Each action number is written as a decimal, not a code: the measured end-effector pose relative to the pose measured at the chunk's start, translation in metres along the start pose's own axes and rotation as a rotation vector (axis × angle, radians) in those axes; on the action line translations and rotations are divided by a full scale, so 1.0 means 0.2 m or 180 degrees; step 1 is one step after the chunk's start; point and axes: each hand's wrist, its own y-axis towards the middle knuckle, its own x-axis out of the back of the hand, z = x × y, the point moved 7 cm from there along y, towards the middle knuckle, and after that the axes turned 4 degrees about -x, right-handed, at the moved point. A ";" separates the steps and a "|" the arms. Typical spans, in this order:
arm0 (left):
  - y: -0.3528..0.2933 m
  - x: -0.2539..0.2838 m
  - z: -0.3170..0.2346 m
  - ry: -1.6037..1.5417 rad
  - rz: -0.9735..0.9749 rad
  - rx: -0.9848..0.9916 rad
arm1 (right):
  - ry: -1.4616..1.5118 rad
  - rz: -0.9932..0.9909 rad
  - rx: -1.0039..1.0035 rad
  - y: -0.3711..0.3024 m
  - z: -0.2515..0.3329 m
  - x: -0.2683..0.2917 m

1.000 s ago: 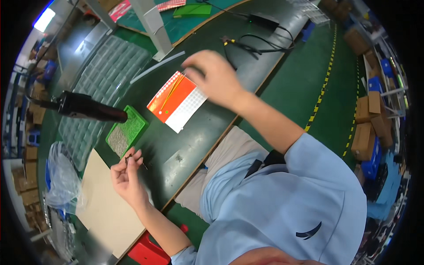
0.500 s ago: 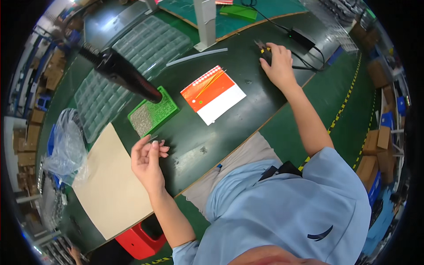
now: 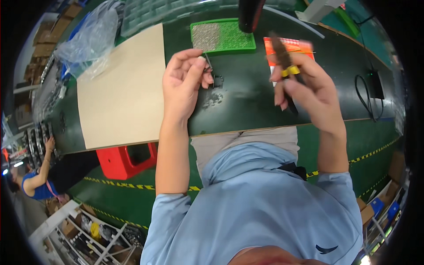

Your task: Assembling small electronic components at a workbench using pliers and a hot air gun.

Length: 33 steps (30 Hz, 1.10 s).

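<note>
My left hand point(image 3: 182, 86) is closed in a pinch on a thin, dark, rod-like piece point(image 3: 208, 62); its exact kind cannot be made out. It hovers just in front of a green tray point(image 3: 238, 51) that holds many tiny silvery pieces. My right hand point(image 3: 316, 90) grips a pair of cutting pliers point(image 3: 284, 56) with yellow and black handles, jaws pointing up and blurred by motion. Behind the pliers lies an orange and white card point(image 3: 267, 44), partly covered by them and my hand. A small dark part point(image 3: 218, 81) shows on the table beside my left fingertips.
A beige sheet point(image 3: 123, 88) lies at the left, with a clear plastic bag point(image 3: 95, 39) behind it. A black handheld tool point(image 3: 251, 15) hangs over the tray. Black cable point(image 3: 360, 95) lies at the right. Below the table edge are a red stool point(image 3: 117, 163) and, far left, another person point(image 3: 39, 179).
My right hand has brought the pliers from the far right of the table to near my left hand, over the card. The view has turned. My left hand still pinches the thin piece.
</note>
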 end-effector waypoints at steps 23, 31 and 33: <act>-0.05 -0.17 0.03 -0.0235 0.1295 0.0376 | 0.0364 0.0643 0.1094 0.43 -0.21 -0.17; -0.03 -0.18 0.03 -0.0523 0.1325 0.0362 | 0.1332 0.1055 0.2808 0.40 -0.22 -0.15; -0.05 -0.11 -0.01 -0.0737 0.1204 0.0202 | -0.0523 -0.0442 0.0282 0.32 -0.08 -0.20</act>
